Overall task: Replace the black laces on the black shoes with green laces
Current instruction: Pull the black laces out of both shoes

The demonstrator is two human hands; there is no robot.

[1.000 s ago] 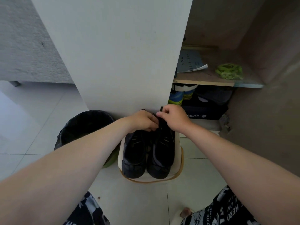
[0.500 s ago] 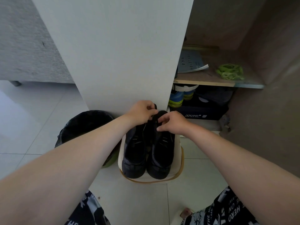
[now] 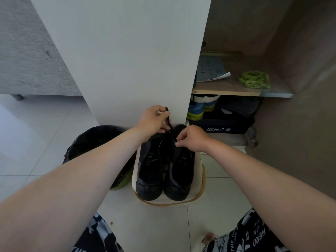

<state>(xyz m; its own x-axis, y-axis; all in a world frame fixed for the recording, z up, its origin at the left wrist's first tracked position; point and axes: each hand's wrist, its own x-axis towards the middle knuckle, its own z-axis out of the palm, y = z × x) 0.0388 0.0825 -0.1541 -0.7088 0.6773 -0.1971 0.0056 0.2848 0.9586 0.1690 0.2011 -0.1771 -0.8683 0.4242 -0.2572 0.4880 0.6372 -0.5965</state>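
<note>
Left hand (image 3: 154,120): raised above the heel end of the pair, close to the white cabinet panel (image 3: 127,60). The fingers (image 3: 160,108) are curled and pinch the black flat shoelace (image 3: 169,122), whose tip pokes out above the fist.

The lace's long axis is near vertical. It drops from the pinch to the gap between the left black low-top shoe (image 3: 151,168) and the right black low-top shoe (image 3: 181,170). Which shoe's eyelets it leaves I cannot tell.

Right hand (image 3: 192,138): lower, over the collar of the right shoe, wrist bent down. Its fingers are curled into a pinch at the shoe's throat; whether they hold tongue or lace is unclear.

Both shoes stand side by side, toes toward the person, on a white stool-like stand with a tan rim (image 3: 199,179) on the tiled floor (image 3: 36,142).

Judgement: unlacing is under way. The left hand pulls up and away along the lace while the right steadies the shoe.

The bundle of bright green laces (image 3: 254,80) lies on the wooden cabinet shelf (image 3: 227,91), well apart, up and to the right. The right hand is nearer to it. A black-lined waste bin (image 3: 94,140) stands just left of the stand.
</note>
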